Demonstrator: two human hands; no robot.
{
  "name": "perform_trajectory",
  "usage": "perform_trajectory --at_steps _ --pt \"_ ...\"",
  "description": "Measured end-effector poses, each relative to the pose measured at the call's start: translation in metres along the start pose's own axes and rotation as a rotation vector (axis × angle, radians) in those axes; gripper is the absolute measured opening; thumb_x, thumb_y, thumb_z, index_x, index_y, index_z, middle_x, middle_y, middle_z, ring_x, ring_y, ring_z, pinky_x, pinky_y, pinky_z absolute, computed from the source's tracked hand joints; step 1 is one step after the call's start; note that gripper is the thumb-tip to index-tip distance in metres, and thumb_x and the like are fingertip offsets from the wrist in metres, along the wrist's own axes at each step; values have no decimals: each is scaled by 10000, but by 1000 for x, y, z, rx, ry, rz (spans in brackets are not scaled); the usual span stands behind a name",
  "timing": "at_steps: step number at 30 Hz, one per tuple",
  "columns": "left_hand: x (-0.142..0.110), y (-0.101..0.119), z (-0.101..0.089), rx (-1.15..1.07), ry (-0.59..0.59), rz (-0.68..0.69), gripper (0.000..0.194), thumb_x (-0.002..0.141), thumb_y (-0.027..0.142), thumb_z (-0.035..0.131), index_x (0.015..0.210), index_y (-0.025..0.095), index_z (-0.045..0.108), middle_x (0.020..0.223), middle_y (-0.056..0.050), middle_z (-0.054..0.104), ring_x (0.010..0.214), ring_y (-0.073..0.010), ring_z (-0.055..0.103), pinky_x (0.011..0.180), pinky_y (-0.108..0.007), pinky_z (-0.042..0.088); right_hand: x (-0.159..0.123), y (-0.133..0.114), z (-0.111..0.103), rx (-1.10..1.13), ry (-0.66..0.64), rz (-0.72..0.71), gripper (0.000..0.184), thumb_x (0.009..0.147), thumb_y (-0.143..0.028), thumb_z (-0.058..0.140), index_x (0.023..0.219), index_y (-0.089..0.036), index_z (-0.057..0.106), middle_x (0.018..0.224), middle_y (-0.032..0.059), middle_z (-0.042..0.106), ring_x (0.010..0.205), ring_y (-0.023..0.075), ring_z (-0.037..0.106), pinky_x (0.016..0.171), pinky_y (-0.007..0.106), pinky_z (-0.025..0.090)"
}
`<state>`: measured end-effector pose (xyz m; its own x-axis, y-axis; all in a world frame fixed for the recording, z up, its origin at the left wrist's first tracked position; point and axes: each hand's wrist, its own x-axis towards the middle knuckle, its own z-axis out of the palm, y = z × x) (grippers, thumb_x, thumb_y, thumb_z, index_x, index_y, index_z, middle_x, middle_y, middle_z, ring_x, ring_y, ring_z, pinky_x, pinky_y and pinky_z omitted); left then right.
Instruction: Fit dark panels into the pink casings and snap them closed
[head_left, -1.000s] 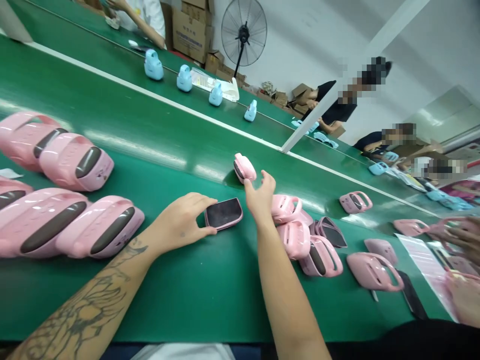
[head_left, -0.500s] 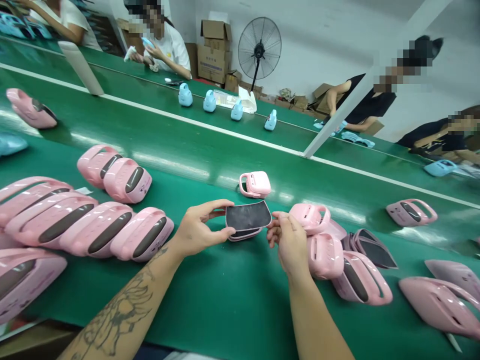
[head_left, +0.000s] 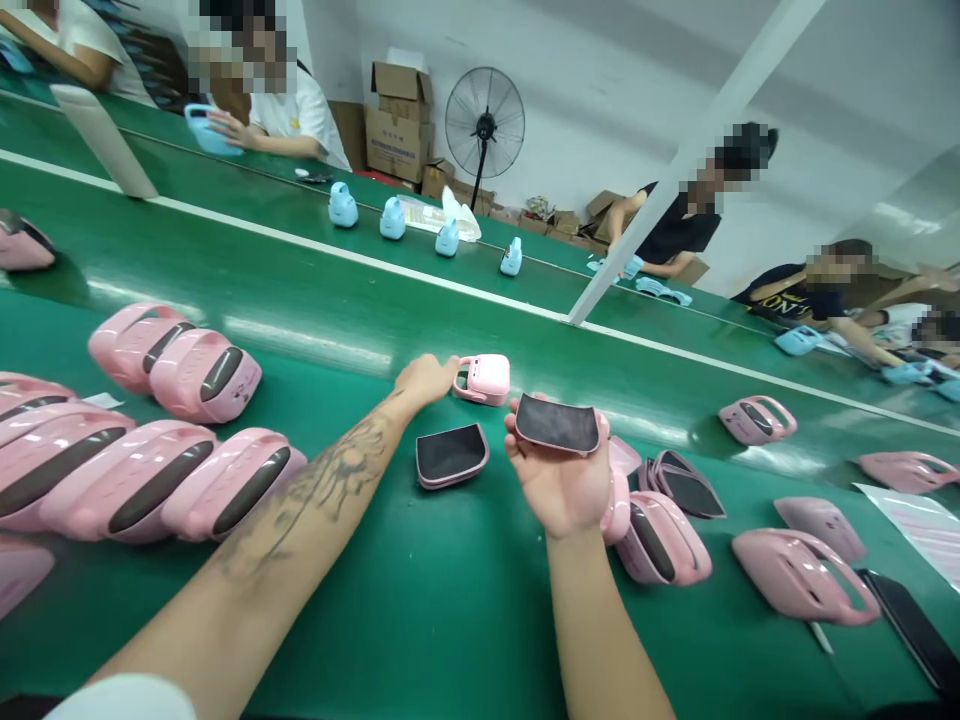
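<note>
My left hand [head_left: 426, 380], on the tattooed forearm, reaches up the green conveyor belt [head_left: 420, 620]. Its fingertips are at the end of a small pink device with a loop handle [head_left: 484, 380], and it holds nothing. My right hand [head_left: 559, 485] lies palm up with a dark curved panel [head_left: 557, 423] resting across its fingers. Between my hands, a dark pink-rimmed shell piece [head_left: 451, 455] lies flat on the belt, apart from both.
Glossy pink casings [head_left: 202, 378] lie in rows to my left, and more [head_left: 660, 538] are heaped to my right. A paper sheet [head_left: 911, 525] and a black flat object [head_left: 915, 630] lie at lower right. Co-workers handle blue devices [head_left: 343, 205] along a far belt.
My hands have parted. The dark panel now sits in my right hand, off the pink-rimmed piece, which lies on the belt. My left hand has moved up to the small pink device.
</note>
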<state>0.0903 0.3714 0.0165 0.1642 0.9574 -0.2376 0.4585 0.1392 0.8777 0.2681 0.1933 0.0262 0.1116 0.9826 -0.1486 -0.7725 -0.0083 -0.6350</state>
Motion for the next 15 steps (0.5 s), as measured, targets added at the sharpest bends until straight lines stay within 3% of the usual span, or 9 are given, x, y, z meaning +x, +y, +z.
perform_trajectory --at_steps 3,6,12,15 --pt "41 7 23 49 -44 -132 441 1041 415 758 1379 139 694 1413 -155 699 1254 -321 713 1055 -519 625 1 2 -1 4 -32 27 711 997 -859 480 1223 -259 787 1267 109 835 1063 285 806 923 444 634" --pt "61 20 42 50 -76 -162 448 1048 399 752 1403 138 674 1405 -157 693 1209 -293 723 1015 -493 645 -3 11 4 16 -102 89 767 989 -869 465 1291 -227 756 1275 136 831 1035 294 813 884 433 640" --pt "89 68 70 118 -82 -14 434 1050 407 748 1384 136 683 1384 -149 703 1189 -287 729 1003 -487 649 -5 26 5 45 -264 172 823 942 -885 521 1390 -211 675 1328 159 819 1046 321 828 906 442 635" --pt "92 83 80 196 -69 44 373 1061 417 733 1306 138 703 1244 -112 745 1039 -230 753 899 -421 666 -2 28 1 69 -301 180 822 927 -874 558 1398 -208 654 1318 164 821 1053 327 827 902 432 626"
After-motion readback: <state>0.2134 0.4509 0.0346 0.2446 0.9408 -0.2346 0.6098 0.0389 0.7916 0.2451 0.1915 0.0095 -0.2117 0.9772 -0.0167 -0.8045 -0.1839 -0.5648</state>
